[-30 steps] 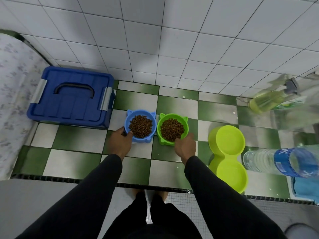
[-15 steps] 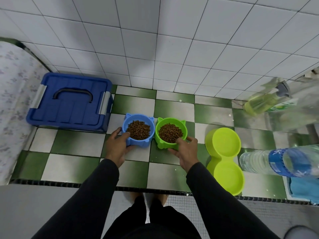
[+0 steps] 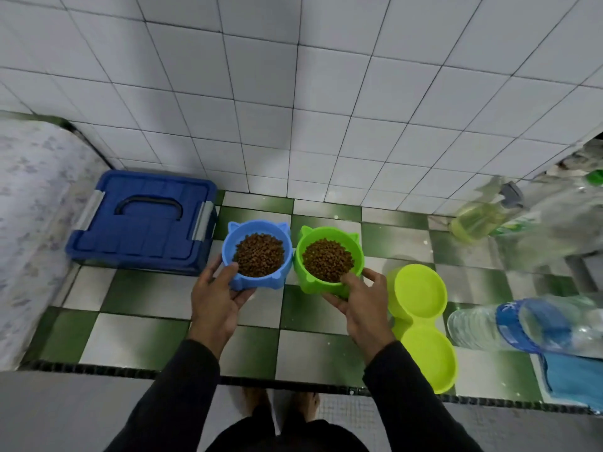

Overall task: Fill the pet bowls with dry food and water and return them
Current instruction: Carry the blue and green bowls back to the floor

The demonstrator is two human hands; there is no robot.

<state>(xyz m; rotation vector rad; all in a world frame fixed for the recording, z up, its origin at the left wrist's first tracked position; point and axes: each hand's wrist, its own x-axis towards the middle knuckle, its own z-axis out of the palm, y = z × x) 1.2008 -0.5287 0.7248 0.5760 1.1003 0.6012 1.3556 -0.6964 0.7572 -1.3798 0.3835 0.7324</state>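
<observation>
Food is in, water is not; I judge the task roughly half done.

My left hand (image 3: pixel 215 300) grips the blue bowl (image 3: pixel 257 255) at frame centre, my right hand (image 3: pixel 363 305) the green bowl (image 3: pixel 328 260) touching it, fingers curled round both near rims; each holds a brown kibble mound, while the lime double bowl (image 3: pixel 421 324) and water bottle (image 3: pixel 522 321) at right wait.

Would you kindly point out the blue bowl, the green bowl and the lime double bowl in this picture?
blue bowl (image 3: pixel 281 243): head view, on the bare inner wall right of the kibble.
green bowl (image 3: pixel 311 238): head view, on the inner wall at its far left.
lime double bowl (image 3: pixel 419 288): head view, in the empty far basin.
</observation>
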